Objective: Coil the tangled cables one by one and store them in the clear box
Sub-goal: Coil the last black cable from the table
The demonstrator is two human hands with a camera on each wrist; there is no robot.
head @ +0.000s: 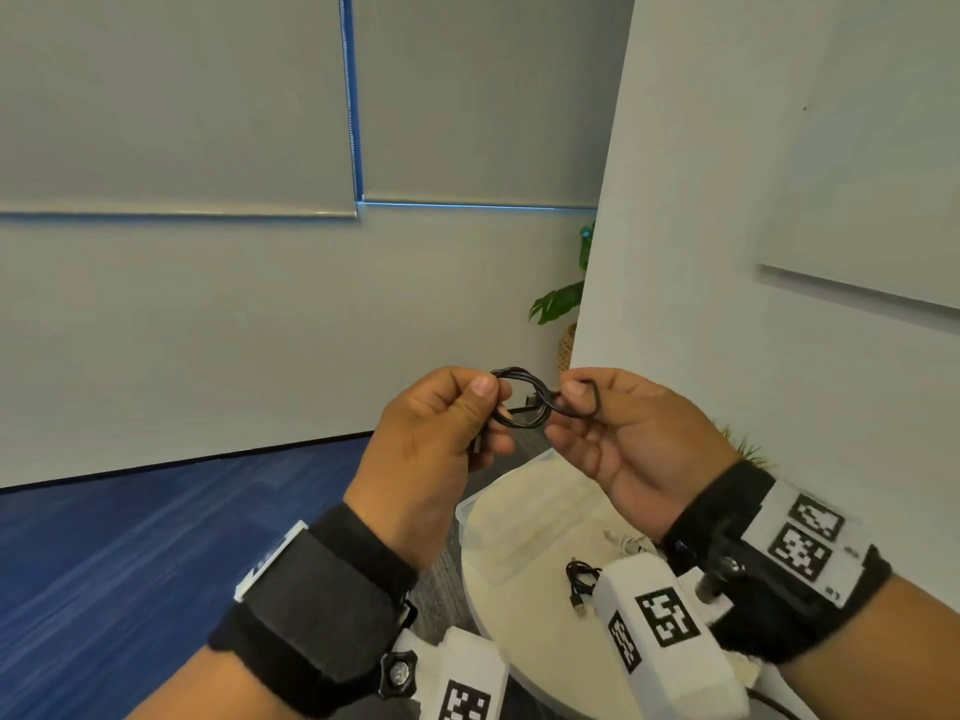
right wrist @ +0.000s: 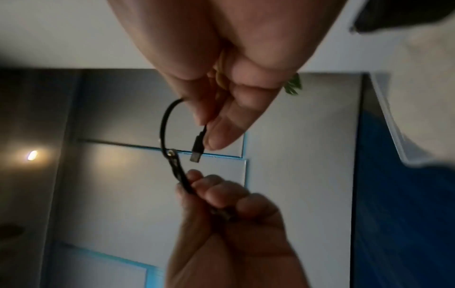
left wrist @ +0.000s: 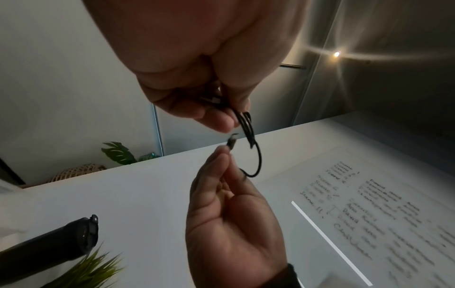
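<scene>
I hold a thin black cable up in front of me, wound into a small coil between both hands. My left hand grips the coil's left side with thumb and curled fingers. My right hand pinches the loose tail next to its plug, and a short loop arches between the two hands. Below the hands, the clear box sits on a pale round table. Another black cable lies bunched on that table, and a white cable is partly hidden by my right wrist.
A white partition wall with a whiteboard stands close on the right. A leafy plant in a woven pot peeks from behind it. Spiky green leaves show by my right wrist. Blue carpet covers the floor to the left.
</scene>
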